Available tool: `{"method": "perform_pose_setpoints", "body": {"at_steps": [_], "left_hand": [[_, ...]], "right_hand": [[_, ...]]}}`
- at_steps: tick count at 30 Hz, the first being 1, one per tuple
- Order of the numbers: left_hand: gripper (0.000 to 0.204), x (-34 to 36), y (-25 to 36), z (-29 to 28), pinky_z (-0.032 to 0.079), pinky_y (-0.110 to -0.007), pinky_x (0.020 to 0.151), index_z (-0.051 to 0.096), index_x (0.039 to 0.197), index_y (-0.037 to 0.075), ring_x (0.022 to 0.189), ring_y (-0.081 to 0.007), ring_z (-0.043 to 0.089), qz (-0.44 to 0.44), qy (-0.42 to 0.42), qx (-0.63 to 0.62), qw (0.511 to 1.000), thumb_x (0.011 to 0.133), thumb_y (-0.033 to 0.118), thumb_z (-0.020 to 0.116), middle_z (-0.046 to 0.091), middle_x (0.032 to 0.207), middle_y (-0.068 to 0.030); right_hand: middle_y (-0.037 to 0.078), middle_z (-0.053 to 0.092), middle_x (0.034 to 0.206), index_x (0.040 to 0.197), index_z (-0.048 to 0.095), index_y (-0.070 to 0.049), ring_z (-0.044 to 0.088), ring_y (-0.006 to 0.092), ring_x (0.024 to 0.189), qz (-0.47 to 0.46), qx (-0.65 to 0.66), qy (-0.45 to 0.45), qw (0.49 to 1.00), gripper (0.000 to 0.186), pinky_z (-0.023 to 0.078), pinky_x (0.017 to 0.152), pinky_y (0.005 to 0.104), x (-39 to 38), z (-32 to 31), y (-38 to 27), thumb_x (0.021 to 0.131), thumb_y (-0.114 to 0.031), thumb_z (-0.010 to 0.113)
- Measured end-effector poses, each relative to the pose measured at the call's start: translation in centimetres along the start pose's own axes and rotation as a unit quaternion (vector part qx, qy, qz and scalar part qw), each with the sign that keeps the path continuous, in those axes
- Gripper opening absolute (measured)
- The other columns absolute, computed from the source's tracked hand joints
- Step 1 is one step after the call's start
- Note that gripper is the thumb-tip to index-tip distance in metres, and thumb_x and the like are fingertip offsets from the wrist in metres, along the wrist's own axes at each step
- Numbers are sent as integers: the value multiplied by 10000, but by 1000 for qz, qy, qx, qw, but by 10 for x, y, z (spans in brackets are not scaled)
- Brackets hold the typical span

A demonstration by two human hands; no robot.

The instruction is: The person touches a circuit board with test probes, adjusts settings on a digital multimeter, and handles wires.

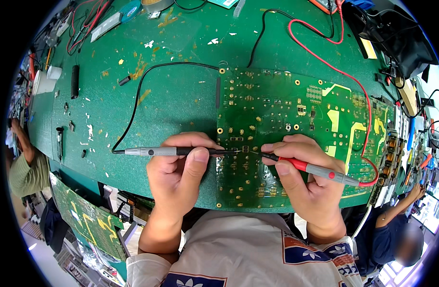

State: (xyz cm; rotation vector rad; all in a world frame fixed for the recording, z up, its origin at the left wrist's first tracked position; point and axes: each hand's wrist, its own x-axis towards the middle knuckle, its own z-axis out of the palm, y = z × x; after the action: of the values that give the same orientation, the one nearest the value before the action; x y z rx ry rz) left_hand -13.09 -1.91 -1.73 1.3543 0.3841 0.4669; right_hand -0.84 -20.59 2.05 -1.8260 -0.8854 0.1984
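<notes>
A large green circuit board with gold pads lies on the table. My left hand is closed around a black and grey test probe, its tip pointing right over small parts on the board's left half. My right hand grips a red and grey test probe, whose tip points left at nearly the same spot. The two tips are a short gap apart; I cannot tell whether either touches the board. A black lead runs from the left probe, and a red lead from the right one.
Orange meter sits at the far edge of the green table. Dark metal parts and heatsinks line the board's right side. Another circuit board rests lower left. Two people are nearby, left and right. A black cylinder lies left.
</notes>
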Motion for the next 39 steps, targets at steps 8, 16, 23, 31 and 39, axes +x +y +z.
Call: {"method": "perform_pose_setpoints", "body": {"at_steps": [8, 16, 23, 31, 39], "left_hand": [[141, 1, 0, 0, 420, -186, 633, 626, 1101, -42, 723, -47, 536, 2, -7, -5, 1000, 1001, 57, 610, 698, 973, -101], [144, 2, 0, 0, 426, -189, 634, 631, 1093, -44, 728, -51, 540, 6, -8, -1, 1000, 999, 64, 619, 693, 979, -99], [178, 3, 4, -1, 525, -352, 847, 602, 1068, -44, 900, -229, 654, -1, -24, 58, 998, 1006, 123, 594, 673, 989, -187], [169, 3, 6, -1, 529, -353, 847, 610, 1063, -43, 888, -232, 661, -5, -23, 62, 998, 995, 112, 602, 672, 998, -184], [133, 5, -1, -4, 506, -275, 787, 626, 1087, -58, 904, -168, 627, 32, -35, 34, 998, 969, 3, 619, 665, 1017, -156]], "right_hand": [[89, 747, 957, 997, 704, -10, 702, 256, 781, -11, -24, -11, 1000, 209, 563, 854, 383, 3, -2, -2, 806, 19, 782], [88, 746, 964, 992, 707, -12, 700, 256, 783, -8, -23, -8, 1000, 206, 564, 848, 380, 3, -2, -2, 803, 19, 785], [95, 750, 953, 998, 705, -8, 706, 245, 756, -2, -12, -4, 1000, 209, 559, 861, 391, 1, -1, 0, 805, 22, 780], [101, 753, 935, 995, 707, -11, 711, 237, 737, -9, -25, -18, 999, 218, 553, 878, 396, 5, -3, -2, 795, 27, 784], [105, 750, 892, 951, 719, -16, 721, 238, 753, -9, -31, -10, 999, 191, 555, 869, 404, 9, 1, -8, 780, 24, 794]]}}
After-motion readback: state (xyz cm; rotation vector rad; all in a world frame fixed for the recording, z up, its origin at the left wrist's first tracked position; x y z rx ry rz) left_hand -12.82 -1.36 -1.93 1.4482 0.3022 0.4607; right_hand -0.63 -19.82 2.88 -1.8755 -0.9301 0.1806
